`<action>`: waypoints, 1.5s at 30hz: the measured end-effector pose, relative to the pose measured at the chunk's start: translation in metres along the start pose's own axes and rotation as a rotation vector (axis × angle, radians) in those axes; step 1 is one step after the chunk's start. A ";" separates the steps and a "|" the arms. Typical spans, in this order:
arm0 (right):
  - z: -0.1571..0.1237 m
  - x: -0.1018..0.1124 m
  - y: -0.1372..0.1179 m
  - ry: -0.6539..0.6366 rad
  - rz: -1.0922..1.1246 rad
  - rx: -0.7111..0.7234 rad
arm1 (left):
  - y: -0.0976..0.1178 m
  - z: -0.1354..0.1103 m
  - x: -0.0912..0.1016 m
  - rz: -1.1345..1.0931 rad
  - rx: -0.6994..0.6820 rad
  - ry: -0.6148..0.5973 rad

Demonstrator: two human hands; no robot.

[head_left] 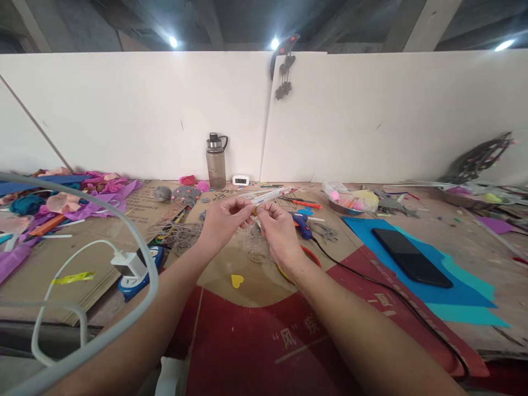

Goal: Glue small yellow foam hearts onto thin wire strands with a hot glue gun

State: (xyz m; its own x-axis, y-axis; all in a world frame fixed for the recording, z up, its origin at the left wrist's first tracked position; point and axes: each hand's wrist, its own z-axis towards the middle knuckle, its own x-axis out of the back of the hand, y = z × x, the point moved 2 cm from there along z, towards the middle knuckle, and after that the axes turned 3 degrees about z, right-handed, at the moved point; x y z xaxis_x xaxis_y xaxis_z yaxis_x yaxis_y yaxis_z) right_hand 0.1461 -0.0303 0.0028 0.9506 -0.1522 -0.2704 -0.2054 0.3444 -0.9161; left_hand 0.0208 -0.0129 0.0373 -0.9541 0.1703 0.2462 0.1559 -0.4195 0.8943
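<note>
My left hand (226,219) and my right hand (278,228) meet at the fingertips above the cardboard. Both pinch a small yellow piece (254,210), mostly covered by the fingers, so its exact shape is unclear. Below them lies a yellow heart cutout (237,281), flat on the board. Just right of my right hand is a blue glue gun (303,224), its black cord trailing toward the lower right. Thin grey cord (185,234) lies in loose tangles left of my left hand.
A grey bottle (216,162) and a small white clock (241,180) stand by the white wall panel. A black phone (411,257) rests on blue sheets (462,289). A white charger (128,265) sits in a blue power strip (142,278); a thick pale cable (153,275) curves across the left.
</note>
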 end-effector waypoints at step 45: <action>-0.004 0.004 0.002 -0.145 -0.211 0.102 | -0.010 0.010 0.012 -0.096 0.024 0.031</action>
State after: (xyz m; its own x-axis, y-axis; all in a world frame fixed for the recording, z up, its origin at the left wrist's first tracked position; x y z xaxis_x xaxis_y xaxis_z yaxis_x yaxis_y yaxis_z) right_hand 0.1486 -0.0336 -0.0011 0.9948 -0.0984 -0.0245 0.0183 0.4121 -0.9110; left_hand 0.0105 0.0020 0.0344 -0.9723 0.1812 0.1476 0.0689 -0.3813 0.9219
